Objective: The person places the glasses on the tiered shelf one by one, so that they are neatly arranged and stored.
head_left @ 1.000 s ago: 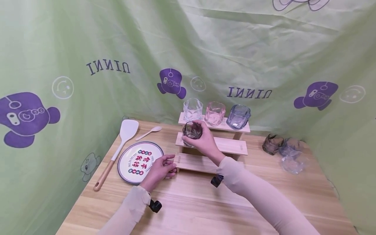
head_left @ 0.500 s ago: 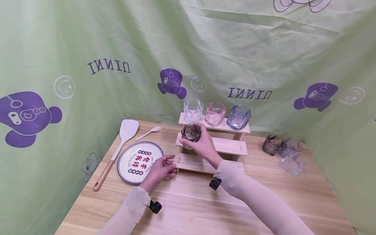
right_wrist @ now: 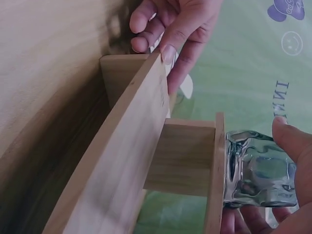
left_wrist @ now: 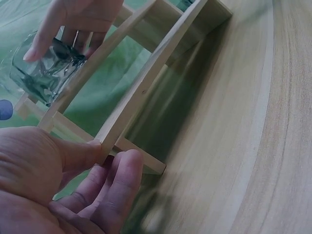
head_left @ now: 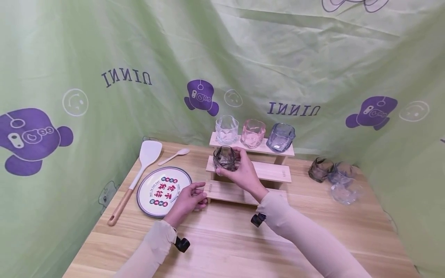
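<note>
A three-step wooden display stand point(head_left: 259, 170) stands on the table. My right hand point(head_left: 246, 174) holds a dark grey glass tumbler point(head_left: 224, 159), thumb at the front and fingers behind. The tumbler is upright at the left end of the middle step, its base against the board in the right wrist view point(right_wrist: 261, 170). My left hand point(head_left: 187, 201) pinches the left end of the lowest step, thumb point(left_wrist: 83, 153) on top and fingers curled below. Along the top step are a clear tumbler point(head_left: 227, 129), a pink tumbler point(head_left: 253, 133) and a blue-grey tumbler point(head_left: 280, 137).
Left of the stand lie a white plate point(head_left: 144, 197) with red lettering, a small spoon point(head_left: 175, 155) and a white spatula point(head_left: 137, 179) with a wooden handle. Several more tumblers point(head_left: 320, 170) are grouped at the right. A green curtain point(head_left: 167, 46) hangs behind the table.
My right hand has brought the dark tumbler slightly down and left onto the middle step, and its fingers have shifted toward the glass's right side. The left hand keeps its place.
</note>
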A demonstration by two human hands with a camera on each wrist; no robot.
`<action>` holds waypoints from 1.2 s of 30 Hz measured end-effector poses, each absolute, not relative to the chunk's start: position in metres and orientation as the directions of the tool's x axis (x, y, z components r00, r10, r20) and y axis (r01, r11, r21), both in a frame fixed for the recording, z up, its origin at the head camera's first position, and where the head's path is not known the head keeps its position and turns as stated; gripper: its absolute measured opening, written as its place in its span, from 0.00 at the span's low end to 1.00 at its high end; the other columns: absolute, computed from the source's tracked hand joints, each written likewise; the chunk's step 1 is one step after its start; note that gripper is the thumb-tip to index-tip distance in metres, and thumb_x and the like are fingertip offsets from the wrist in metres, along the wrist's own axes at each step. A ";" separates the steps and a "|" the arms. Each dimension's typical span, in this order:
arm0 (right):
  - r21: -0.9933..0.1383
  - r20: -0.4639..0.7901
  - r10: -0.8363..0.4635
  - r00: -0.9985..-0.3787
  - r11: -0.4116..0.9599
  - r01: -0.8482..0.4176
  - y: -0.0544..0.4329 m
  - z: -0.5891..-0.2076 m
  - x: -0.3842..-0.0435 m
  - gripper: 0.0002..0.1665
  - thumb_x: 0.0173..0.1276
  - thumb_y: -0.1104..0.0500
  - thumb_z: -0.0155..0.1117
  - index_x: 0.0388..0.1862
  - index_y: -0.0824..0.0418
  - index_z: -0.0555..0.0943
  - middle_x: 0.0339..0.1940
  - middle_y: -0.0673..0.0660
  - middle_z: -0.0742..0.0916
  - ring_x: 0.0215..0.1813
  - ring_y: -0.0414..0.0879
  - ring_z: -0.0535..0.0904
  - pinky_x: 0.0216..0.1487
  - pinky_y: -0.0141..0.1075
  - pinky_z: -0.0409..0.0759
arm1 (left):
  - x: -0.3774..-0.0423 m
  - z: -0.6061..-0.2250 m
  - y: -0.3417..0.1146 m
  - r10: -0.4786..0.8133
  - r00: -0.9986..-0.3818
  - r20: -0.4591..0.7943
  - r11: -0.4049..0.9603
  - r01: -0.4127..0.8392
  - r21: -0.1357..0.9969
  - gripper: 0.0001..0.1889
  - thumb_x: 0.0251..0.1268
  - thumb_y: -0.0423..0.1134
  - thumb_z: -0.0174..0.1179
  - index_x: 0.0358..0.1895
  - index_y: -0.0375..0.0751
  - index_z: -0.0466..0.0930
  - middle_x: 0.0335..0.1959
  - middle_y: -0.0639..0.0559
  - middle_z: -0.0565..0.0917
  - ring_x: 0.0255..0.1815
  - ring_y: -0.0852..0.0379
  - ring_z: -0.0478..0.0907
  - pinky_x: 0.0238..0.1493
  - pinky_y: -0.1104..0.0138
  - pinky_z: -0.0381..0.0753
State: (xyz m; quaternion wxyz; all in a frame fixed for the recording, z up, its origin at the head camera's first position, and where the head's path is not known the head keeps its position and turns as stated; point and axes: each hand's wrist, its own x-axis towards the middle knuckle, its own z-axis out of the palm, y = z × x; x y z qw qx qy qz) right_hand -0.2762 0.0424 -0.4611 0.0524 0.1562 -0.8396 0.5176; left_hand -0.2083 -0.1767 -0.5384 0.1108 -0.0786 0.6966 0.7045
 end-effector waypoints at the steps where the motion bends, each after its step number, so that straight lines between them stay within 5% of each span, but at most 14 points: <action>1: -0.849 0.252 -0.201 -0.946 0.423 -0.316 0.042 -0.461 -0.277 0.54 0.48 0.45 0.87 0.69 0.54 0.66 0.59 0.53 0.80 0.61 0.48 0.76 0.67 0.42 0.76 | -0.208 -0.539 -0.176 0.049 -0.963 -0.267 -0.003 -0.267 0.964 0.27 0.68 0.24 0.62 0.69 0.34 0.71 0.46 0.39 0.80 0.39 0.46 0.84 0.41 0.57 0.91; 9: -0.817 0.269 -0.173 -0.948 0.480 -0.319 0.035 -0.457 -0.281 0.54 0.49 0.45 0.86 0.69 0.56 0.66 0.60 0.57 0.81 0.61 0.49 0.76 0.68 0.42 0.74 | -0.208 -0.540 -0.175 0.037 -0.967 -0.252 -0.016 -0.253 0.967 0.26 0.68 0.23 0.60 0.69 0.33 0.71 0.47 0.37 0.79 0.40 0.45 0.84 0.41 0.55 0.91; 16: -0.885 0.246 -0.248 -0.937 0.336 -0.322 0.052 -0.458 -0.273 0.57 0.49 0.47 0.87 0.73 0.55 0.62 0.64 0.59 0.79 0.65 0.52 0.75 0.66 0.47 0.79 | -0.208 -0.541 -0.174 0.036 -0.970 -0.241 -0.020 -0.241 0.970 0.25 0.69 0.23 0.60 0.69 0.31 0.71 0.45 0.37 0.80 0.37 0.47 0.84 0.40 0.56 0.92; 24: -0.858 0.362 -0.422 -0.831 0.198 -0.474 0.133 -0.467 -0.253 0.54 0.57 0.64 0.81 0.77 0.55 0.59 0.71 0.63 0.73 0.69 0.59 0.71 0.66 0.54 0.78 | -0.208 -0.540 -0.171 0.036 -0.967 -0.250 -0.022 -0.251 0.968 0.26 0.68 0.22 0.60 0.69 0.32 0.71 0.45 0.38 0.79 0.37 0.47 0.84 0.40 0.56 0.92; 32: -0.758 0.563 -0.197 -0.802 0.264 -0.597 0.269 -0.479 -0.243 0.47 0.52 0.83 0.72 0.71 0.71 0.66 0.62 0.71 0.78 0.62 0.55 0.76 0.66 0.33 0.78 | -0.209 -0.540 -0.169 0.030 -0.967 -0.252 -0.013 -0.252 0.968 0.26 0.68 0.23 0.61 0.69 0.32 0.71 0.46 0.37 0.79 0.39 0.45 0.84 0.41 0.56 0.92; 36: -0.774 0.518 0.008 -0.855 0.431 -0.464 0.337 -0.491 -0.240 0.43 0.59 0.76 0.73 0.72 0.65 0.68 0.64 0.65 0.79 0.64 0.47 0.74 0.66 0.25 0.73 | -0.209 -0.541 -0.172 0.020 -0.966 -0.259 -0.011 -0.259 0.966 0.26 0.68 0.23 0.61 0.69 0.32 0.71 0.46 0.37 0.79 0.39 0.46 0.84 0.41 0.56 0.91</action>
